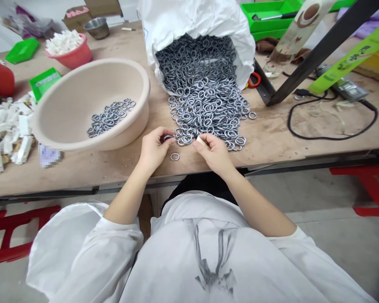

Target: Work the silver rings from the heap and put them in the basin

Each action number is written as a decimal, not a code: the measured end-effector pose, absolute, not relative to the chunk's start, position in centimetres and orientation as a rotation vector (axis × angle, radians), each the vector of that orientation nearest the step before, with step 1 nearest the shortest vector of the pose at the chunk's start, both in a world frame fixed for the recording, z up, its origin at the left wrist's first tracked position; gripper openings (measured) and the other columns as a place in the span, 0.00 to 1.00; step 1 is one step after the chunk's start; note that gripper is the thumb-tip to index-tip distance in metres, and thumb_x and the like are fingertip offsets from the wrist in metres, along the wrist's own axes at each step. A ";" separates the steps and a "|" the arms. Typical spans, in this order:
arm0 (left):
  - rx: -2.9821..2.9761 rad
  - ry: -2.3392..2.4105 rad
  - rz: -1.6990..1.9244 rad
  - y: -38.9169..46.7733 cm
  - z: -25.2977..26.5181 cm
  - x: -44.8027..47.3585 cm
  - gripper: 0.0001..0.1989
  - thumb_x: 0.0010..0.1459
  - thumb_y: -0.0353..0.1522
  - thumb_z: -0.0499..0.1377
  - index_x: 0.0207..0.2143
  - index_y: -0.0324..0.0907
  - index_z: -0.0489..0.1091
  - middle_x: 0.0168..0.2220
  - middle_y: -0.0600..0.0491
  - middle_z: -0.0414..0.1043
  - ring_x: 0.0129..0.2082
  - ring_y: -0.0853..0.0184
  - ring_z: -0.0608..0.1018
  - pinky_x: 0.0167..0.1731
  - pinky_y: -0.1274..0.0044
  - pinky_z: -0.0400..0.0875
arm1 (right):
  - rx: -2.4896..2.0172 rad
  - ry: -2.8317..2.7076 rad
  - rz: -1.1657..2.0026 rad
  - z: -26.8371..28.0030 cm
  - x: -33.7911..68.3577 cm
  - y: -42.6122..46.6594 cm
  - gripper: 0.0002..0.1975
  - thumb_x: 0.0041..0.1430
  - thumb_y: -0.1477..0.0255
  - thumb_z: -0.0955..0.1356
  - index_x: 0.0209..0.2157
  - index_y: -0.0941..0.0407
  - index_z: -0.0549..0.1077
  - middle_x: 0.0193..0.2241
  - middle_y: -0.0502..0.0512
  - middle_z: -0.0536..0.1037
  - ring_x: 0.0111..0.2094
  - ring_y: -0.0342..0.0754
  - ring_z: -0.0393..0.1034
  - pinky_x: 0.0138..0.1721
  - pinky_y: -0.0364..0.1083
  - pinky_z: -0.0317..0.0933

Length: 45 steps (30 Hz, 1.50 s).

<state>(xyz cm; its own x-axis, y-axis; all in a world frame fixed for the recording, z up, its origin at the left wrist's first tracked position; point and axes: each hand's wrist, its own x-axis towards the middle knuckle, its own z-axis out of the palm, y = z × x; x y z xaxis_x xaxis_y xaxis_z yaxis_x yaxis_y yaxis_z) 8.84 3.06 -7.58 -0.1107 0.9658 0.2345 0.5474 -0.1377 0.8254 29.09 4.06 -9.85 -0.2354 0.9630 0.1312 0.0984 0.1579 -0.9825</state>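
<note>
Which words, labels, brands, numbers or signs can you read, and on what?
None reads for certain.
Green strip, right: dark characters, too blurred to read.
White sack: faint blue mark at its left edge, too small to read.
Purplish scrap, left: pixelated, nothing legible.
White shirt: grey bow-like print, no words visible.

The left hand (156, 146) pinches, the right hand (215, 153) curls, both forearms (125, 195) angled inward.

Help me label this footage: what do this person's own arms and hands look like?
The left hand and right hand wear no gloves. The forearms are uncovered, with no watch or bracelet visible. Loose white sleeves end near the elbows.
</note>
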 end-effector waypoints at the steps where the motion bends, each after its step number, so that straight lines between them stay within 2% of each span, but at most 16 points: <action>1: 1.634 1.578 1.220 2.6 -7.4 9.4 0.11 0.50 0.32 0.66 0.37 0.42 0.74 0.34 0.54 0.77 0.32 0.68 0.76 0.36 0.76 0.69 | -1.048 -1.529 1.198 -9.7 28.8 4.1 0.18 0.56 0.55 0.71 0.37 0.56 0.74 0.32 0.50 0.75 0.33 0.45 0.65 0.38 0.46 0.58; 4: 1.443 1.379 1.314 1.1 -6.8 11.1 0.20 0.43 0.32 0.72 0.40 0.42 0.72 0.35 0.54 0.77 0.34 0.68 0.78 0.35 0.77 0.72 | -0.986 -1.565 1.172 -9.1 28.2 4.1 0.17 0.55 0.56 0.72 0.36 0.56 0.74 0.33 0.51 0.75 0.36 0.47 0.67 0.41 0.47 0.59; 8: 1.273 1.297 1.400 0.2 -6.7 12.3 0.26 0.33 0.31 0.76 0.36 0.42 0.72 0.37 0.54 0.76 0.32 0.70 0.78 0.33 0.78 0.73 | -0.906 -1.513 1.328 -8.4 28.0 3.6 0.21 0.54 0.52 0.72 0.27 0.56 0.71 0.25 0.47 0.68 0.29 0.43 0.61 0.34 0.45 0.58; 14: 0.930 1.104 1.424 0.3 -8.0 12.8 0.21 0.37 0.39 0.76 0.23 0.39 0.69 0.20 0.56 0.72 0.19 0.74 0.73 0.21 0.83 0.68 | -0.849 -1.284 1.480 -8.5 28.4 2.3 0.22 0.53 0.48 0.72 0.30 0.53 0.68 0.23 0.45 0.64 0.22 0.39 0.52 0.23 0.42 0.49; 16: 0.873 1.098 1.443 0.0 -8.2 12.7 0.20 0.38 0.41 0.75 0.23 0.39 0.71 0.21 0.55 0.74 0.19 0.74 0.73 0.19 0.83 0.68 | -0.861 -1.240 1.473 -8.6 28.5 2.1 0.22 0.53 0.48 0.72 0.30 0.53 0.68 0.23 0.45 0.63 0.20 0.39 0.49 0.21 0.42 0.46; 19: 0.982 1.142 1.447 -0.9 -8.0 12.5 0.15 0.45 0.41 0.72 0.31 0.41 0.79 0.27 0.52 0.78 0.22 0.73 0.76 0.24 0.81 0.72 | -0.905 -1.261 1.403 -8.3 28.7 1.9 0.22 0.53 0.49 0.72 0.29 0.54 0.69 0.22 0.45 0.64 0.21 0.39 0.50 0.22 0.43 0.48; 22: 1.277 1.200 1.402 -1.9 -7.5 12.3 0.13 0.54 0.39 0.67 0.42 0.45 0.81 0.32 0.51 0.78 0.28 0.71 0.77 0.33 0.77 0.74 | -0.925 -1.340 1.379 -7.8 28.8 1.9 0.22 0.52 0.50 0.73 0.26 0.55 0.69 0.21 0.45 0.63 0.23 0.40 0.52 0.25 0.43 0.50; 25: 1.457 1.244 1.337 -2.4 -7.3 12.3 0.16 0.56 0.36 0.66 0.48 0.48 0.79 0.34 0.52 0.78 0.31 0.70 0.77 0.37 0.77 0.74 | -0.879 -1.417 1.432 -7.5 28.6 1.9 0.23 0.53 0.50 0.72 0.24 0.56 0.69 0.20 0.45 0.61 0.23 0.40 0.52 0.26 0.43 0.50; 28: 1.388 1.245 1.306 -2.2 -7.5 12.4 0.20 0.55 0.37 0.67 0.51 0.46 0.77 0.30 0.54 0.76 0.30 0.70 0.77 0.35 0.78 0.73 | -0.830 -1.441 1.522 -7.5 28.4 1.7 0.25 0.54 0.49 0.71 0.22 0.56 0.67 0.18 0.44 0.60 0.22 0.39 0.51 0.24 0.42 0.49; 33: 1.213 1.136 1.213 -2.1 -7.8 13.0 0.18 0.54 0.43 0.67 0.38 0.38 0.76 0.26 0.54 0.75 0.23 0.73 0.75 0.27 0.81 0.72 | -0.760 -1.311 1.653 -7.9 28.0 1.3 0.24 0.53 0.49 0.72 0.24 0.56 0.68 0.18 0.43 0.62 0.20 0.38 0.52 0.23 0.42 0.51; 39: 0.916 1.021 1.324 -2.4 -7.8 13.7 0.19 0.53 0.46 0.66 0.31 0.39 0.71 0.24 0.55 0.73 0.22 0.72 0.77 0.24 0.82 0.74 | -0.857 -1.283 1.439 -8.2 27.4 0.9 0.24 0.50 0.50 0.74 0.24 0.56 0.67 0.20 0.44 0.65 0.23 0.39 0.55 0.26 0.42 0.54; 42: 0.827 0.948 1.361 -2.5 -7.4 13.8 0.20 0.54 0.47 0.66 0.27 0.39 0.69 0.23 0.57 0.70 0.19 0.75 0.73 0.20 0.83 0.71 | -0.841 -1.379 1.401 -8.1 27.8 0.7 0.23 0.53 0.50 0.72 0.25 0.56 0.68 0.20 0.44 0.63 0.23 0.39 0.54 0.26 0.42 0.52; 45: 0.763 0.899 1.376 -2.7 -6.8 13.9 0.21 0.53 0.46 0.67 0.25 0.39 0.67 0.22 0.58 0.67 0.17 0.77 0.70 0.16 0.84 0.67 | -0.786 -1.520 1.308 -7.7 28.6 0.6 0.22 0.61 0.49 0.66 0.29 0.56 0.69 0.23 0.46 0.63 0.25 0.41 0.56 0.28 0.43 0.52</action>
